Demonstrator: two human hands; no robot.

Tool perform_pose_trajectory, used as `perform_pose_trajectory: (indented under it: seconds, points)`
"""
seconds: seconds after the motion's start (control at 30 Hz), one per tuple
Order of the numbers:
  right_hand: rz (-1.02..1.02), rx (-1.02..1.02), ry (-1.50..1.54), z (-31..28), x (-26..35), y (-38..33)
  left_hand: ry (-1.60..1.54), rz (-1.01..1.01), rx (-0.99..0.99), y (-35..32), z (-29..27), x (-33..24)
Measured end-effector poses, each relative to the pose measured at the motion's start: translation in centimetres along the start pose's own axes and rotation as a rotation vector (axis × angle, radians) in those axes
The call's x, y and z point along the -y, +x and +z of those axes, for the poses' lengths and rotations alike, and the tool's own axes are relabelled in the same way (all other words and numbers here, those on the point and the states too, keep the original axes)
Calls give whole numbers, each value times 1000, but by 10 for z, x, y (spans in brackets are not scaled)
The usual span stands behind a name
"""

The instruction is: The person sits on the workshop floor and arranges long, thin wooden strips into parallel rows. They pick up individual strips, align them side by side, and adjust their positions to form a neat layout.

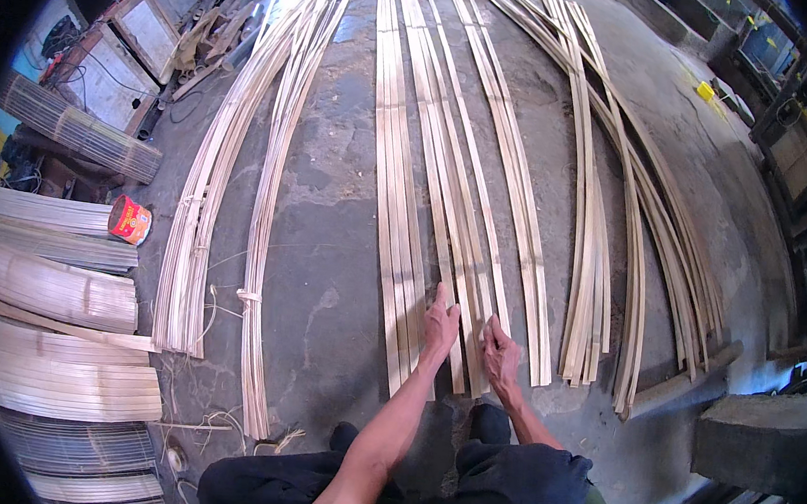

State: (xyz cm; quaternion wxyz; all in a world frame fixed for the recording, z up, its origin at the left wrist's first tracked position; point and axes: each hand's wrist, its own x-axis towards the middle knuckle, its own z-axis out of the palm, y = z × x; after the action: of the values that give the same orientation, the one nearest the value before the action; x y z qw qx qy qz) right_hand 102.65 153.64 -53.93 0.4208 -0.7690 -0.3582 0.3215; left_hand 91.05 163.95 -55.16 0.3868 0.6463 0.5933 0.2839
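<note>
- A person's left hand (440, 326), just below the center of the frame, reaches to pale strips on the floor, forefinger extended and other fingers curled; whether it is clamped on one cannot be told.
- The right hand (502, 359), near it on the right and apart from it, bends its fingers over the same row's right side; its grip, too, cannot be made out.
- The center strips (443, 175) run lengthwise from the upper center of the frame to the lower center, their near ends around the hands.
- A flat left row (396, 204) lies just beside them; a narrower right row (513, 152) stretches past the right hand.
- Dark trousers (271, 483) and green cloth show along the lower edge.
- At right, a loose group of strips (584, 304) fans out, some crossing over others.
- Left of center lie a broad bundle (201, 203) and a slim bundle (275, 176), the latter bound near its lower end.
- A red-and-yellow can (130, 220) stands beside slatted panels (50, 281) lining the left edge.
- Scrap pieces (202, 42) pile up at upper left; a yellow object (705, 90) sits on the gray floor (313, 311) at upper right.
</note>
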Motion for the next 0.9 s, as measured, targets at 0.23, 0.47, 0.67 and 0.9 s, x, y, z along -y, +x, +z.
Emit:
perform_pose_trajectory:
  seconds: [0.23,0.47,0.67,0.9]
  points:
    - [-31,28,-108,-7,-5,-3,-33,-49,61,-4,3,-5]
    - [15,76,73,-3,-18,5,37,41,-22,1,8,0]
    - [-249,-50,115,1,22,-21,144,-38,83,0,-7,-6]
    - [-73,65,98,23,54,-23,65,-65,167,11,-13,-12]
